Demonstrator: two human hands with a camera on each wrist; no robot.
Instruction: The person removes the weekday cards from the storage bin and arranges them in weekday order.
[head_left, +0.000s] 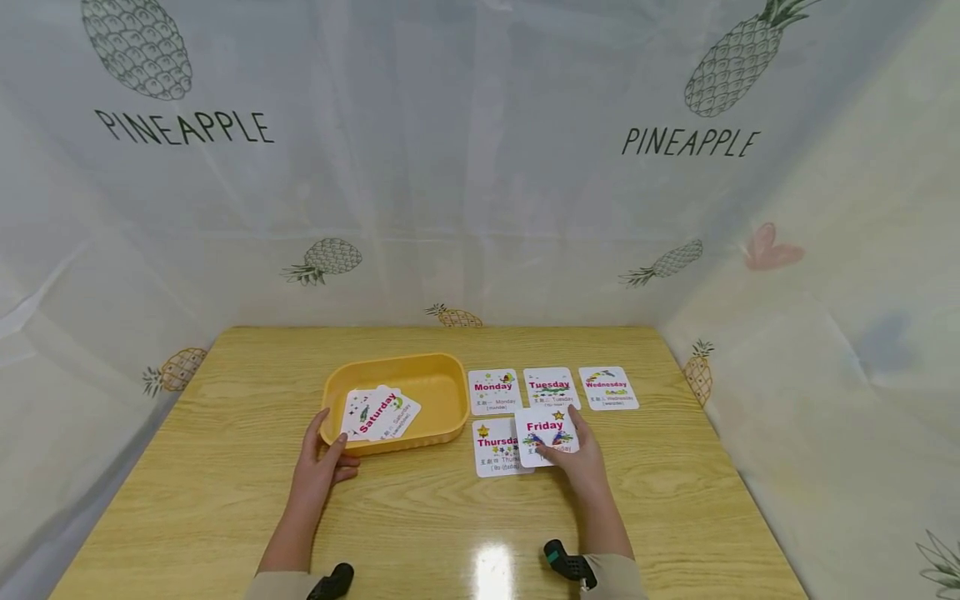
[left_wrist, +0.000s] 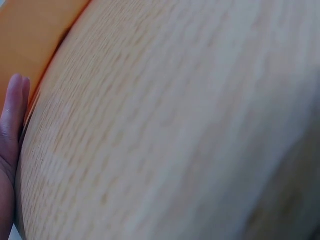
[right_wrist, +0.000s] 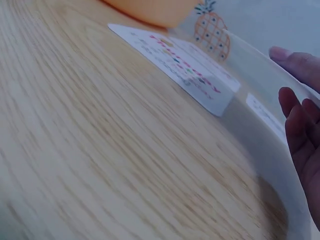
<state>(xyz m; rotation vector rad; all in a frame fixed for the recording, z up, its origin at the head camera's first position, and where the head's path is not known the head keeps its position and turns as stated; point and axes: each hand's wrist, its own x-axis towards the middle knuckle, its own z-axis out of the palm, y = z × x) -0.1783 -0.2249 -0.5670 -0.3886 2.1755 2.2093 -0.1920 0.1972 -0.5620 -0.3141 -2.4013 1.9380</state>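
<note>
In the head view my right hand [head_left: 587, 467] pinches a white "Friday" card [head_left: 546, 418] between thumb and fingers. That card overlaps the right part of the "Thursday" card [head_left: 489, 437] on the table; the right wrist view shows the held card [right_wrist: 265, 62] raised above the Thursday card [right_wrist: 175, 65]. My left hand [head_left: 315, 467] grips the near left corner of a yellow plastic tray [head_left: 442, 392]. Inside the tray lies a "Saturday" card [head_left: 396, 414], overlapping another card [head_left: 352, 408] whose word is covered. The left wrist view catches only part of the left hand [left_wrist: 10, 135] against the tray.
A row of "Monday" [head_left: 492, 392], "Tuesday" [head_left: 551, 386] and "Wednesday" [head_left: 608, 388] cards lies right of the tray. All rest on a wooden table [head_left: 420, 517]. Pineapple-printed sheeting [head_left: 480, 183] hangs behind the table and along its sides.
</note>
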